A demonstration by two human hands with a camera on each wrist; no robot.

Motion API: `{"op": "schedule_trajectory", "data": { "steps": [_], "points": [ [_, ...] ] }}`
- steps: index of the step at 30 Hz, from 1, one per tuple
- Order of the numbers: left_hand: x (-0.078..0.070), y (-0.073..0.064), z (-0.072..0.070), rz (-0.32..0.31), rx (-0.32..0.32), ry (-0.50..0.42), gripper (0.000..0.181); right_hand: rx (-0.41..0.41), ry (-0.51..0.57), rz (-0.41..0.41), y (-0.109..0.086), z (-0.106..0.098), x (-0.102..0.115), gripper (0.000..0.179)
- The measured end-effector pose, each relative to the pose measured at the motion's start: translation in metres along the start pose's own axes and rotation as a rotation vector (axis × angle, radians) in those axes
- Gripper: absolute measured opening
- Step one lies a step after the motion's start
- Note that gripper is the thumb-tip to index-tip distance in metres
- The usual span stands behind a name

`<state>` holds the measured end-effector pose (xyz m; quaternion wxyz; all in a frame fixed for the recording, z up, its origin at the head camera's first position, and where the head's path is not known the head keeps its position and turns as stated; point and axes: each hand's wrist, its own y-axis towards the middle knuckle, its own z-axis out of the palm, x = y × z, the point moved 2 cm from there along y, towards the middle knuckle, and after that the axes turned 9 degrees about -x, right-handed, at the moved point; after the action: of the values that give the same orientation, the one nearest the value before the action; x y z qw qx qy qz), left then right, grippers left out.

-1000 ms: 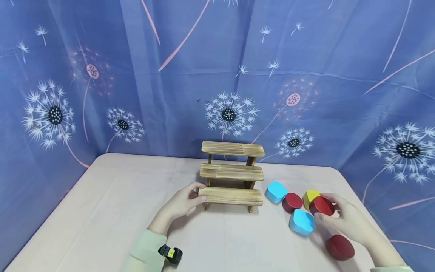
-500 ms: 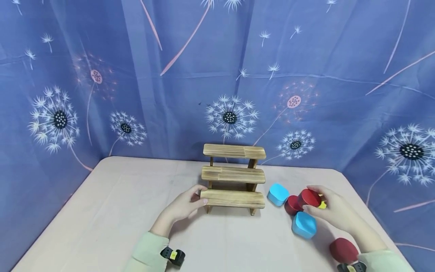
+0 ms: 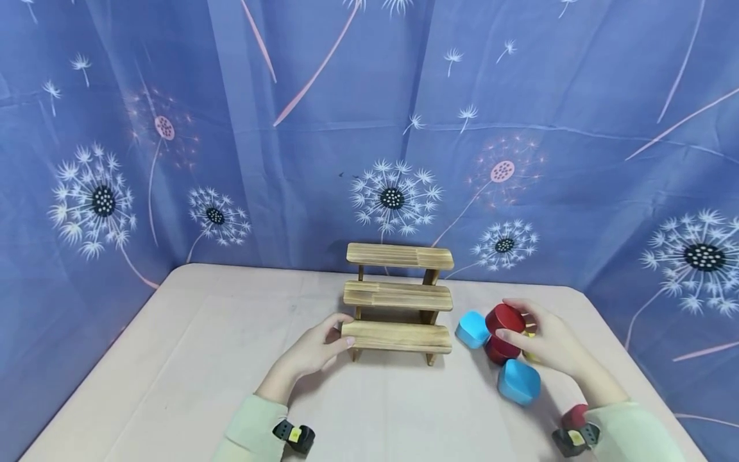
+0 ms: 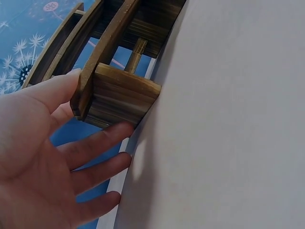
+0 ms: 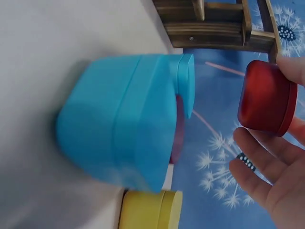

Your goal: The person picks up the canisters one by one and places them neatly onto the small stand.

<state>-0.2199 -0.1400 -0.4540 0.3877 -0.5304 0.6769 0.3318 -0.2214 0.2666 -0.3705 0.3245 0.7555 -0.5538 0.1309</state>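
Note:
A three-tiered wooden display stand (image 3: 398, 335) stands at the back of the table. My left hand (image 3: 312, 346) grips the left end of its lowest tier, thumb at the front and index finger behind; the remaining fingers extend loosely past the side in the left wrist view. My right hand (image 3: 548, 340) holds a red lidded tin (image 3: 505, 319) between thumb and fingers, raised off the table in the right wrist view. In the head view it overlaps a second red tin (image 3: 501, 351) below it.
Two blue tins (image 3: 473, 330) lie around the lower red tin, one behind left, one in front. A yellow tin (image 5: 147, 210) is partly hidden by the right hand in the head view. Another red tin (image 3: 574, 416) sits near the right wrist. A blue dandelion-print curtain (image 3: 288, 192) hangs behind.
My right hand has carried the red tin leftward, from near the yellow tin to over the other red tin. My left hand keeps its hold on the stand.

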Motion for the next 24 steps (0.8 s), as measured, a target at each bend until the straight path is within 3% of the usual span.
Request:
{"op": "schedule_trajectory", "data": {
  "steps": [12, 17, 24],
  "points": [
    [0.000, 0.002, 0.002, 0.029, -0.044, -0.015, 0.037, 0.010, 0.027, -0.026, 0.013, 0.006, 0.013, 0.058],
    [0.003, 0.003, 0.004, 0.046, -0.004, -0.090, 0.032, 0.004, 0.032, -0.047, 0.016, 0.009, 0.016, 0.058],
    [0.006, 0.003, 0.006, -0.006, 0.052, -0.206, 0.035, 0.016, 0.032, -0.044, 0.019, 0.010, 0.020, 0.059]
  ]
}}
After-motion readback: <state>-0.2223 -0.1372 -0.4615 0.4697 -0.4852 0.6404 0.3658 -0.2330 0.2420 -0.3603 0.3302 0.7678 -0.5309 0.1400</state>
